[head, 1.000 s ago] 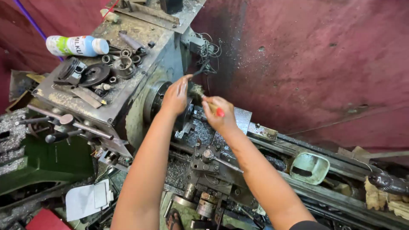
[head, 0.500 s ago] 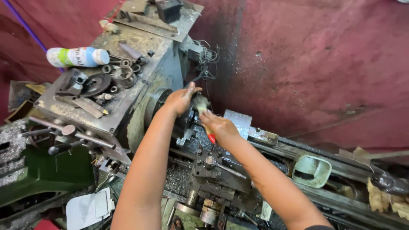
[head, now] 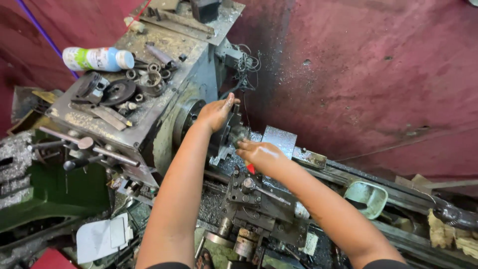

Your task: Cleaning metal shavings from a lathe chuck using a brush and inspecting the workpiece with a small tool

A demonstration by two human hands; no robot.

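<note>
the lathe's headstock [head: 149,114] serves as the shelf here, its flat top grimy and flecked with swarf. at its ten o'clock edge lies a plastic bottle [head: 98,58] on its side, white, green and blue. toward the centre sit a dark round disc [head: 118,91], several small metal rings [head: 149,73] and a short steel bar [head: 160,54]. at twelve o'clock rests a flat metal plate [head: 179,22].

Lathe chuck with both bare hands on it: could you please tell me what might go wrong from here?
1. The left hand lies on the lathe chuck; any turn could catch fingers.
2. The right hand, holding a red-handled tool, is close to the tool post, a possible pinch point.
3. Metal chips on the bed could cut bare skin.
</note>
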